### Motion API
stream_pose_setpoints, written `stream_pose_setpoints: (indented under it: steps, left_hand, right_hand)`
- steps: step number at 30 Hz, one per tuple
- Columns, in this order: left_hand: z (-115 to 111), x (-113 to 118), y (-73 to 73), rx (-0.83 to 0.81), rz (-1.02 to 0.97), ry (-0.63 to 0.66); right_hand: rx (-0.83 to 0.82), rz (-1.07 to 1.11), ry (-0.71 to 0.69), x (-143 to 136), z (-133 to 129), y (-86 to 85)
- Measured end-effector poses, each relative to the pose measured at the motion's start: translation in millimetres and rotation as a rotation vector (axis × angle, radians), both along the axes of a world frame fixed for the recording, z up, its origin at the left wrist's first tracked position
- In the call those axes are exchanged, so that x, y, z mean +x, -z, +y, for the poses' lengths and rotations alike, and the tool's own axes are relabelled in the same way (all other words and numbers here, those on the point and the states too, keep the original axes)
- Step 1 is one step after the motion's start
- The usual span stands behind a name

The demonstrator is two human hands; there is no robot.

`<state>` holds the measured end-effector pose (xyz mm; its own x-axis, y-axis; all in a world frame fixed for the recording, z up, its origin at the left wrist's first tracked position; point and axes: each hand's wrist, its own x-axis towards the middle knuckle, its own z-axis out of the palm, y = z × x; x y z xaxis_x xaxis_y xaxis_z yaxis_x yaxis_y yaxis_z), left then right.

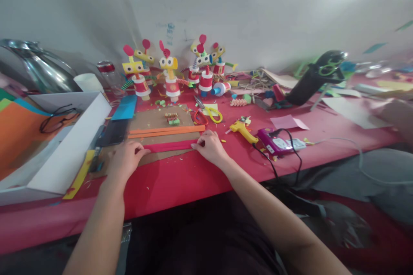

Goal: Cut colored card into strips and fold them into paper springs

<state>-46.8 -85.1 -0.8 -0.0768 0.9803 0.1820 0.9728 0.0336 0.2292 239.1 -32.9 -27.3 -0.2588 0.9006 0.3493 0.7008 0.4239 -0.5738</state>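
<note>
A pink-red paper strip [169, 145] lies across the brown cardboard [151, 115], stretched between my two hands. My left hand [126, 157] pinches its left end between thumb and finger. At the right end, the thumb and fingers of my right hand [209, 146] are closed on the same strip. Orange paper strips [166, 131] lie just beyond it, running parallel. Farther back on the cardboard rest small folded paper springs [172, 119]. Scissors with a yellow and a red handle [213, 114] lie beyond my right hand.
Several paper-cup figures [139, 84] stand along the wall. A yellow glue gun [244, 132] and a purple power strip [274, 141] with cords lie to the right. At left are a white box [69, 150], a phone [112, 132], a yellow strip [79, 175] and a metal jug [41, 66].
</note>
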Motion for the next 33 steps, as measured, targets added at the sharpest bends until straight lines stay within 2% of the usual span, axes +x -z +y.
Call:
stream_pose_setpoints:
  steps: [8, 12, 15, 18, 20, 22, 24, 25, 29, 33]
  left_hand:
    - [0.0, -13.6, 2.0, -0.038, -0.031, -0.07]
    - [-0.2, -20.6, 5.9, -0.037, -0.145, -0.071]
    - [-2.3, -26.4, 11.2, -0.015, -0.246, -0.098]
    - [-3.7, -25.9, 13.7, 0.054, -0.232, -0.109]
    - [-3.9, -20.3, 12.2, 0.141, -0.133, -0.078]
    - [-4.8, -11.3, 8.6, 0.207, 0.004, 0.013]
    - [-8.0, -0.2, 4.5, 0.192, 0.114, 0.125]
    - [-10.9, 5.8, 2.7, 0.163, 0.148, 0.155]
    - [-32.3, 30.5, -0.6, 0.103, 0.249, 0.139]
    - [-56.7, 50.3, 1.9, 0.119, 0.299, 0.112]
  right_hand:
    - [-0.014, -0.001, -0.012, 3.3, 0.2, -2.8]
    - [-0.032, 0.019, -0.024, 7.5, 2.9, -3.3]
    - [-0.059, 0.04, -0.022, 11.3, 4.8, -1.7]
    - [-0.009, 0.025, -0.029, 11.3, 1.1, -1.9]
    - [0.11, -0.042, -0.099, 7.5, -5.4, -4.8]
    - [0.206, -0.159, -0.273, 1.1, -14.0, -9.8]
    - [0.207, -0.296, -0.43, -6.7, -22.9, -15.4]
    - [0.182, -0.359, -0.457, -10.6, -27.1, -17.9]
    - [0.119, -0.502, -0.348, -25.8, -43.1, -24.2]
    - [0.127, -0.483, -0.215, -41.9, -59.5, -23.6]
